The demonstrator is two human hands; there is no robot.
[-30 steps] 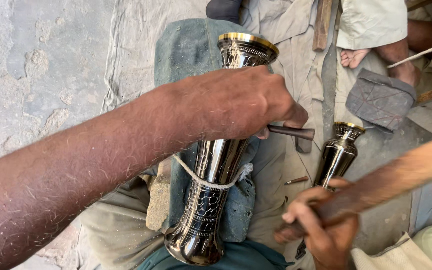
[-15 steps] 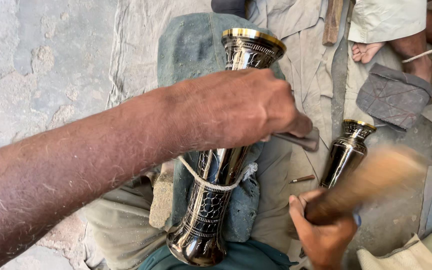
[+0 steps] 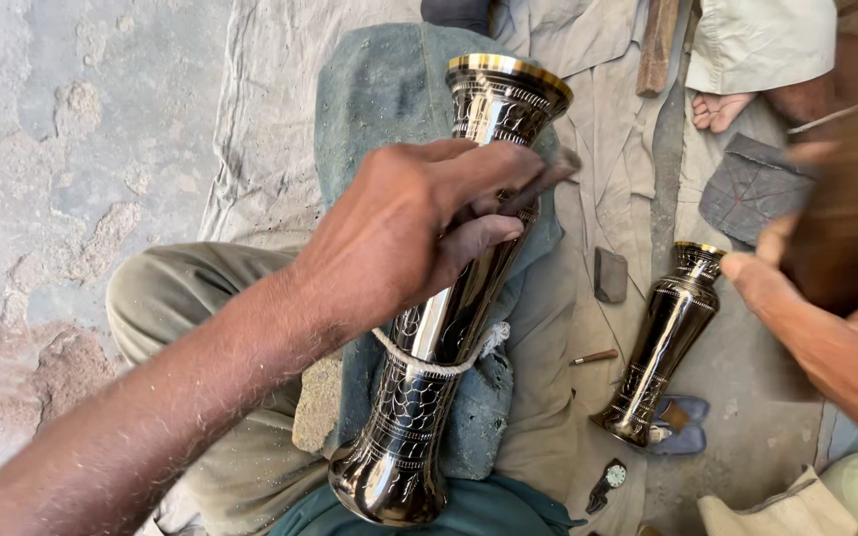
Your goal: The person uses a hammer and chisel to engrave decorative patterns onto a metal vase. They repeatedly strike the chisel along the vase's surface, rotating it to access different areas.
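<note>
L hand (image 3: 419, 233) centre frame, fingers curled shut round a thin dark tool (image 3: 538, 184), tip sticking out upper right of the knuckles, pressed against the tall vase (image 3: 449, 308). Hand rests on the vase's upper body.

Tall vase: dark polished metal w/ engraved pattern, gold rim at top centre, base at bottom centre. Lies tilted, rim away from the person, on a blue-grey cloth (image 3: 379, 89) over the lap. White cord (image 3: 439, 365) looped round its lower half, approx at the waist.

R hand (image 3: 826, 308) at right edge, blurred. Closed round a brown wooden handle (image 3: 846, 228), also blurred; can't tell how tight or what the head end looks like. Well apart from the tall vase.

Small vase (image 3: 662, 342), same finish, lies lower right on the tan sheet (image 3: 588, 109), between tall vase and R hand, touching neither.

Other bits on the sheet: small dark block (image 3: 609, 274) just left of small vase's rim, short pencil-like stick (image 3: 594, 356) below it, wristwatch (image 3: 608, 480) bottom centre-right. Bare foot (image 3: 719, 109) of another person upper right, grey pad (image 3: 752, 189) below it. Cracked stone floor (image 3: 71, 149) fills the left.
</note>
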